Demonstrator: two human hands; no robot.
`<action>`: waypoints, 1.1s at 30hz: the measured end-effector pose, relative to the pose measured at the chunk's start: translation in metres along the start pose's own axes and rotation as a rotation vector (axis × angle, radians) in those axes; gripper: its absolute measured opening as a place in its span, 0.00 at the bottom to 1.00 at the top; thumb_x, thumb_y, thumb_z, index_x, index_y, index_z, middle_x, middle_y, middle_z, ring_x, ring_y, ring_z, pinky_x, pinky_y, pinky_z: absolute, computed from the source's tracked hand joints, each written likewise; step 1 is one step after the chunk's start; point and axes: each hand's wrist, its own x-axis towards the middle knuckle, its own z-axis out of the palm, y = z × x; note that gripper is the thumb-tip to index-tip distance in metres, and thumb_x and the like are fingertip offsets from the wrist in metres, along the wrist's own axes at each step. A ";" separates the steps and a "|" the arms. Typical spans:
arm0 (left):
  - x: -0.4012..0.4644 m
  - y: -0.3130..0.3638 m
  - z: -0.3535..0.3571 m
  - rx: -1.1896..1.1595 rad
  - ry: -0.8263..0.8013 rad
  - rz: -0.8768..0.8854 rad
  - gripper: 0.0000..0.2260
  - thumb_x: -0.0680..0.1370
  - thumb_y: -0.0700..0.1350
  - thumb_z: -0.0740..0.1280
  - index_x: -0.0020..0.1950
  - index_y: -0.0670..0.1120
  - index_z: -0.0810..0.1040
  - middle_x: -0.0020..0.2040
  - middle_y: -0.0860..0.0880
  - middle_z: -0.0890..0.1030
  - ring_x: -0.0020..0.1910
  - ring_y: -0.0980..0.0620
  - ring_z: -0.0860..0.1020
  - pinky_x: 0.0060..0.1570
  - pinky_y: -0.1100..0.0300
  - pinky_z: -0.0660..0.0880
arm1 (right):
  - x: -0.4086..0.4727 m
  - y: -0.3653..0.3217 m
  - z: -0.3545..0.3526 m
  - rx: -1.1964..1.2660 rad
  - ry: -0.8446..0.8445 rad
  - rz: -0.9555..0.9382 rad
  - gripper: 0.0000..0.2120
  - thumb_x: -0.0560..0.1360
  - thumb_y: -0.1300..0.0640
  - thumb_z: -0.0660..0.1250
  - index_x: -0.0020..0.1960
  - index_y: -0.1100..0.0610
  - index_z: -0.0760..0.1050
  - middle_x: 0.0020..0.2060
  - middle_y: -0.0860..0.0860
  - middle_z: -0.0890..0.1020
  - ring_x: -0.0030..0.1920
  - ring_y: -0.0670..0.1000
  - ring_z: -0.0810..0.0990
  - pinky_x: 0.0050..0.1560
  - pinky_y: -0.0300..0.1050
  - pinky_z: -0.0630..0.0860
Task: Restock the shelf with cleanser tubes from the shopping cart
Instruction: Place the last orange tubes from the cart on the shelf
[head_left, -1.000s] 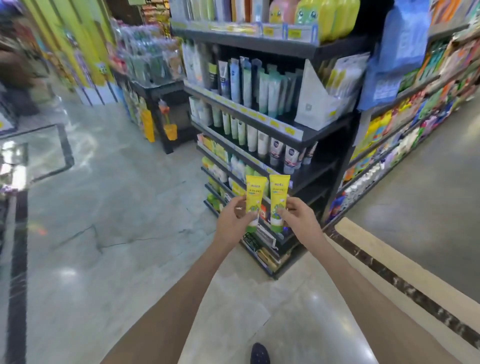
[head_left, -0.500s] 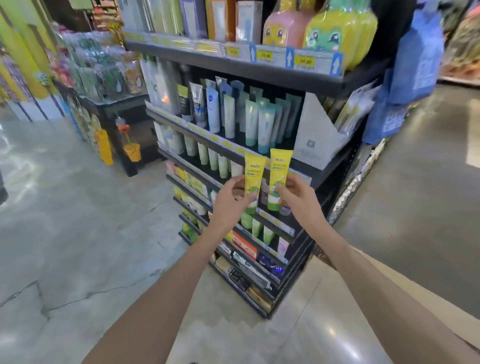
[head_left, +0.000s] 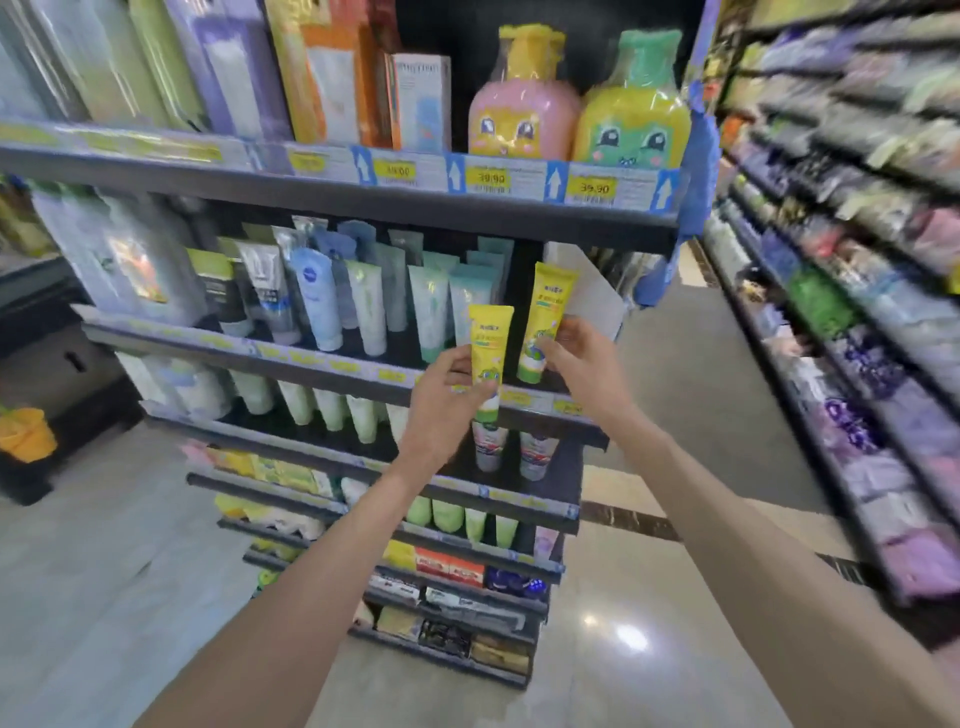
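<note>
I hold two yellow cleanser tubes with green caps upright in front of a dark shelf unit (head_left: 322, 358). My left hand (head_left: 441, 400) grips the left tube (head_left: 488, 345) by its lower half. My right hand (head_left: 582, 358) grips the right tube (head_left: 548, 317), which is higher and reaches over the right end of the second shelf, beside a row of pale blue and green tubes (head_left: 431, 306). The shopping cart is out of view.
A white display box (head_left: 592, 296) stands just behind the right tube. Cartoon bottles (head_left: 524, 104) sit on the shelf above. More tubes fill the shelves below. A long stocked aisle shelf (head_left: 857, 312) runs along the right, with floor between.
I have stepped closer to the shelf unit. Both hands rose with the tubes, and the right tube moved up and forward to the second shelf.
</note>
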 end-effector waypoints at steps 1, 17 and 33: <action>0.004 -0.003 -0.002 -0.007 -0.012 -0.003 0.18 0.77 0.45 0.77 0.66 0.51 0.78 0.55 0.58 0.83 0.50 0.64 0.79 0.50 0.69 0.76 | 0.003 0.002 0.005 -0.035 0.014 0.006 0.06 0.81 0.58 0.69 0.57 0.50 0.75 0.48 0.42 0.84 0.47 0.38 0.83 0.57 0.46 0.81; 0.024 -0.037 -0.034 -0.058 -0.078 -0.037 0.19 0.78 0.44 0.76 0.67 0.49 0.79 0.57 0.56 0.83 0.53 0.63 0.80 0.52 0.66 0.79 | 0.056 0.039 0.059 -0.314 0.127 0.122 0.07 0.81 0.62 0.67 0.59 0.59 0.78 0.50 0.51 0.83 0.52 0.52 0.83 0.56 0.49 0.79; 0.021 -0.043 -0.045 -0.118 -0.097 -0.037 0.17 0.78 0.41 0.76 0.66 0.46 0.79 0.56 0.53 0.84 0.51 0.63 0.80 0.47 0.72 0.76 | 0.060 0.037 0.069 -0.423 0.177 0.141 0.07 0.81 0.60 0.67 0.53 0.64 0.80 0.48 0.58 0.85 0.49 0.58 0.83 0.51 0.54 0.80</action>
